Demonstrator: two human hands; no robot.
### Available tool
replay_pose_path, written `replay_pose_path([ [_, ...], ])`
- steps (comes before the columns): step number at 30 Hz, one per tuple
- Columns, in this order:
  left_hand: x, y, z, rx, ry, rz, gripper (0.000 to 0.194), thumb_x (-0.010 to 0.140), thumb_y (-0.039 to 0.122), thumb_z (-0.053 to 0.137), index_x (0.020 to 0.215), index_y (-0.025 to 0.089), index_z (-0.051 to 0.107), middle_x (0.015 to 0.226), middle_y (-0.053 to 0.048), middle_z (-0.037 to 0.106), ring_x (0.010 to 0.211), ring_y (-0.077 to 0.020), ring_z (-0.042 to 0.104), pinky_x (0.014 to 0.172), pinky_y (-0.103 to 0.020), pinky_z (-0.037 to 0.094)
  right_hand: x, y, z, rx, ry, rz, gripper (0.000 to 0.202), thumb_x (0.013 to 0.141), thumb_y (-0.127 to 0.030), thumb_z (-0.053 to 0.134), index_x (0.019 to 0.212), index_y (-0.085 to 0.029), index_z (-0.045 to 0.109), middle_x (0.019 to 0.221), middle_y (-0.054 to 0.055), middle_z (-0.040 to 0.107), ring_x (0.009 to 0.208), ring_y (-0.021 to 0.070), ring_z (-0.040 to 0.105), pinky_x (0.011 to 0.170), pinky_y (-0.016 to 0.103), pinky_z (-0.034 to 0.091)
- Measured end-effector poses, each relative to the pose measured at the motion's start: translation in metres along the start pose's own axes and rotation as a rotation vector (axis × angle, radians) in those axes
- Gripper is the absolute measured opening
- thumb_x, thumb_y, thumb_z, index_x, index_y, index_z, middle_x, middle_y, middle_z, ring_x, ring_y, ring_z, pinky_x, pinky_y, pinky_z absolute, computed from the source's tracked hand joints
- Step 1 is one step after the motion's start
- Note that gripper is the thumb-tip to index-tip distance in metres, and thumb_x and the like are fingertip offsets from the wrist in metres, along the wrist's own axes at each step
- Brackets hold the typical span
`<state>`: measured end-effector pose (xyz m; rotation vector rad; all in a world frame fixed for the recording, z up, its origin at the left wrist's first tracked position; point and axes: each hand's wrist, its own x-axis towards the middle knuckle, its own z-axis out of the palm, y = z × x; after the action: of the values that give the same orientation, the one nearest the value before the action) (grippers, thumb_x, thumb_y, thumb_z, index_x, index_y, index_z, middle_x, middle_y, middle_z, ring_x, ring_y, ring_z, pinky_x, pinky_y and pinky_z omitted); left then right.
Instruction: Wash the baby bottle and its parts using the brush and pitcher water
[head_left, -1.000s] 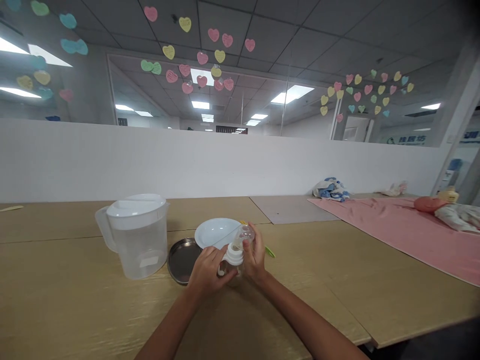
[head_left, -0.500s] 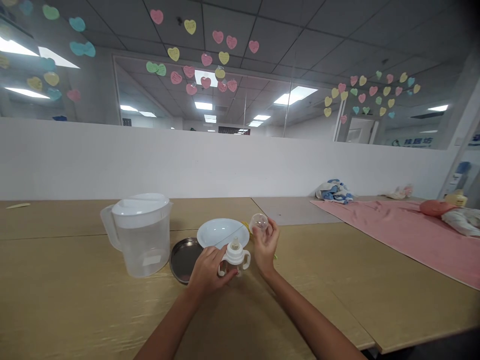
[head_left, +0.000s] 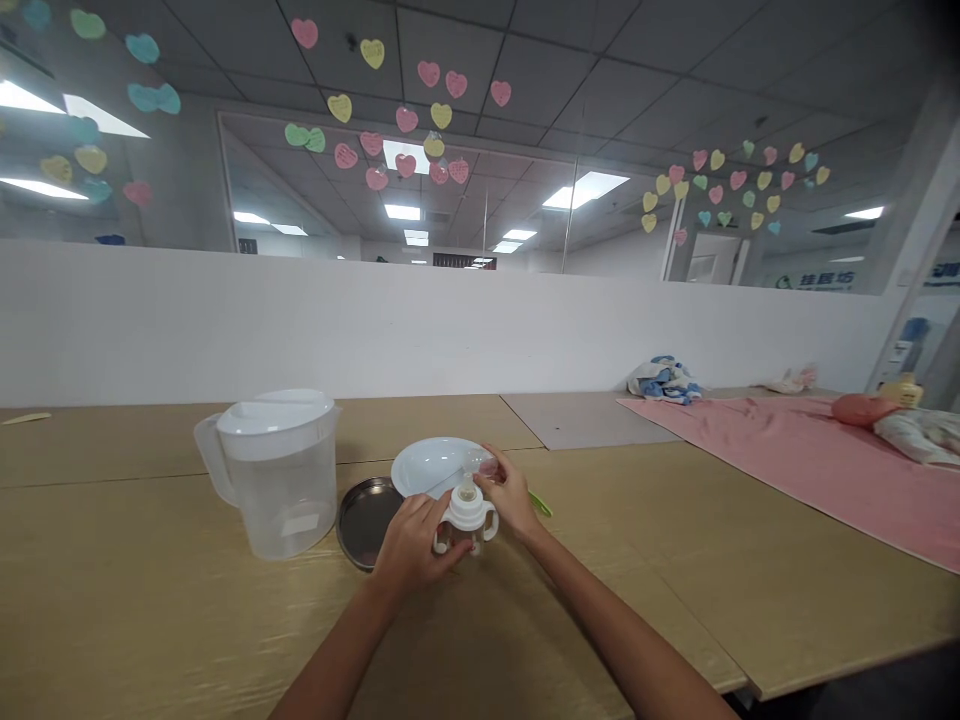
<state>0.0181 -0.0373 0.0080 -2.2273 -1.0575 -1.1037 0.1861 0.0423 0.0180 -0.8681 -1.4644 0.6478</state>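
The left hand has its fingers clamped on a clear bottle with a white two-handled collar, upright before a glossy white bowl; the right hand pinches a clear domed cap.

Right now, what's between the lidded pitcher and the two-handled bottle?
In the head view, going from the pitcher to the bottle: first the round metal pan, then the left hand, which holds the bottle.

The bottle top is white, the cloth pink, the bundle blue-and-white.
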Motion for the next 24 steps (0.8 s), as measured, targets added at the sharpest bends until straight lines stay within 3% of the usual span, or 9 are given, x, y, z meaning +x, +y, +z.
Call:
replay_pose_path([
  [5, 0.0, 0.0, -0.001, -0.021, -0.009, 0.002, 0.048, 0.079, 0.046, 0.052, 0.113, 0.011, 0.05, 0.072, -0.006, 0.059, 0.071, -0.0199, 0.055, 0.066, -0.032, 0.044, -0.003, -0.002, 0.0, 0.003, -0.044, -0.027, 0.044, 0.062, -0.019, 0.055, 0.106, -0.017, 0.059, 0.068, -0.002, 0.058, 0.065, 0.014, 0.055, 0.068, 0.03, 0.046],
  [11, 0.0, -0.001, -0.002, -0.012, -0.012, -0.002, 0.048, 0.079, 0.045, 0.052, 0.113, 0.012, 0.051, 0.069, -0.005, 0.058, 0.068, -0.0194, 0.054, 0.064, -0.032, 0.043, -0.008, -0.008, 0.002, 0.056, -0.172, 0.046, 0.035, 0.067, -0.022, 0.051, 0.101, -0.017, 0.058, 0.059, -0.004, 0.057, 0.057, 0.0128, 0.054, 0.057, 0.025, 0.044],
  [17, 0.0, -0.001, -0.001, -0.005, -0.007, 0.003, 0.048, 0.079, 0.045, 0.053, 0.113, 0.011, 0.051, 0.072, -0.006, 0.059, 0.07, -0.0198, 0.055, 0.066, -0.033, 0.044, -0.008, -0.01, -0.001, -0.03, -0.138, 0.067, 0.025, 0.075, -0.033, 0.049, 0.088, -0.016, 0.062, 0.065, 0.002, 0.065, 0.059, 0.0158, 0.059, 0.057, 0.027, 0.045],
  [24, 0.001, 0.001, -0.003, -0.011, -0.007, -0.014, 0.046, 0.08, 0.044, 0.052, 0.114, 0.013, 0.05, 0.069, -0.005, 0.058, 0.069, -0.0196, 0.056, 0.065, -0.032, 0.044, -0.011, -0.018, -0.005, -0.212, -0.017, -0.113, 0.042, 0.087, -0.043, 0.036, 0.07, -0.017, 0.064, 0.071, 0.006, 0.067, 0.073, 0.0191, 0.06, 0.072, 0.032, 0.044],
])
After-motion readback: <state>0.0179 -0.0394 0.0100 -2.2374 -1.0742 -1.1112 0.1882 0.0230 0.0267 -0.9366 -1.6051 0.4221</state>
